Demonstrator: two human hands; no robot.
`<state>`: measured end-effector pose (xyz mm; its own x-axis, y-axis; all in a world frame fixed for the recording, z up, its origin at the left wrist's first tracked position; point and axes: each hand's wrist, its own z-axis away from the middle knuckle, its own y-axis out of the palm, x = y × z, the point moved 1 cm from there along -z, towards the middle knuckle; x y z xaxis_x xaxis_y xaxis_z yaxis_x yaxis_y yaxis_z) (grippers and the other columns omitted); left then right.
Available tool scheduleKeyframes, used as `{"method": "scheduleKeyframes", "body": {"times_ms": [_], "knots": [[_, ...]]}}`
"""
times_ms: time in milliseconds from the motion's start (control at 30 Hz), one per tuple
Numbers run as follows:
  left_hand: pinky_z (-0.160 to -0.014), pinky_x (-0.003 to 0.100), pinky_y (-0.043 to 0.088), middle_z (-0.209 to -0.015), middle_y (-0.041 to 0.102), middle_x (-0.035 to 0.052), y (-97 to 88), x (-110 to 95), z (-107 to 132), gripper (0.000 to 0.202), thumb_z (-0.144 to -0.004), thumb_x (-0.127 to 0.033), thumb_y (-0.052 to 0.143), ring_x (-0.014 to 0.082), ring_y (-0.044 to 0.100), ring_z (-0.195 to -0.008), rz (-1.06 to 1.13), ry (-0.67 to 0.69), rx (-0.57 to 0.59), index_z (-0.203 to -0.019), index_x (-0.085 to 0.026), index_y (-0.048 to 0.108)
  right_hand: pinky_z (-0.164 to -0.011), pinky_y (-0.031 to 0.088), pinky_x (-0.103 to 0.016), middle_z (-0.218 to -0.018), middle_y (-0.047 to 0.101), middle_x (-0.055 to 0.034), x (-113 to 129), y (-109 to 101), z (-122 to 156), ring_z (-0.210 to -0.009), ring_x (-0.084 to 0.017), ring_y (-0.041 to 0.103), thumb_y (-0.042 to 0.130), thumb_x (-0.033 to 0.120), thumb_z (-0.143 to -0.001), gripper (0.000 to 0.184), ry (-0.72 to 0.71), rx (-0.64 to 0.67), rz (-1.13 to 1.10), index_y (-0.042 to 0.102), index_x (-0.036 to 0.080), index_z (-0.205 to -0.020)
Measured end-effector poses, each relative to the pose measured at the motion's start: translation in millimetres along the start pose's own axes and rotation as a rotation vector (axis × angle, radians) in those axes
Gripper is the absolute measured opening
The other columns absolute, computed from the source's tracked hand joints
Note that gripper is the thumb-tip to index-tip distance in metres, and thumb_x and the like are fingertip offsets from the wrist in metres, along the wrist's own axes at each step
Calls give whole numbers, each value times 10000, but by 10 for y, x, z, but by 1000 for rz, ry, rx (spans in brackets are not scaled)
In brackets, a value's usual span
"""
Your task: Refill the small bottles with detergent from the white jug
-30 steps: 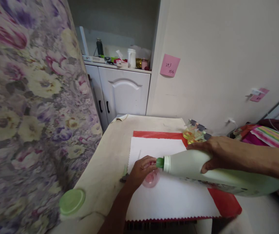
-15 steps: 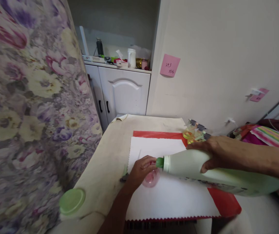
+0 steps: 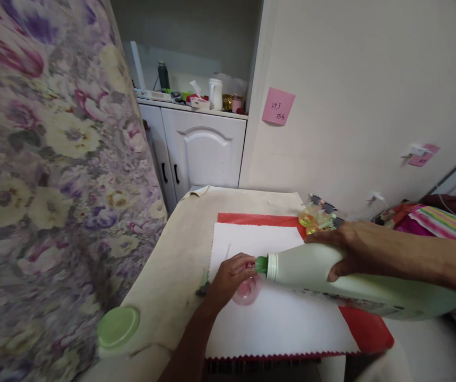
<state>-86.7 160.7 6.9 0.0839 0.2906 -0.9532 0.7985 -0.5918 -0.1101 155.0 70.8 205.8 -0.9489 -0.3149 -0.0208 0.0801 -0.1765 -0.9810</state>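
Observation:
My right hand (image 3: 351,246) grips a large pale green detergent bottle (image 3: 355,284), tipped almost flat with its green spout (image 3: 261,264) pointing left. My left hand (image 3: 230,278) is closed round a small clear pink cup (image 3: 247,290) that rests on a white cloth (image 3: 275,318). The spout sits right at the cup's rim. Under the white cloth lies a red cloth (image 3: 365,331).
A green cap (image 3: 118,327) lies at the table's (image 3: 172,276) near left corner. Yellow and green clips (image 3: 314,218) sit by the wall behind the bottle. A floral curtain (image 3: 44,175) hangs on the left. A white cabinet (image 3: 201,151) with clutter stands behind.

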Motion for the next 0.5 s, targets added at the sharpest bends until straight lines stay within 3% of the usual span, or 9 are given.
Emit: {"method": "scheduleKeyframes", "body": {"times_ms": [500], "knots": [[-813,292,441,-946,658,45,3,-19,4,157,-840,-227,627,196,609,-910,2,17,11,-965,-191,715,-582,476,-320,-808,759,-44,-11,12,-5,-716,-287,711,791,350,-667,535,1,-9,10,646,273,-1177]]}}
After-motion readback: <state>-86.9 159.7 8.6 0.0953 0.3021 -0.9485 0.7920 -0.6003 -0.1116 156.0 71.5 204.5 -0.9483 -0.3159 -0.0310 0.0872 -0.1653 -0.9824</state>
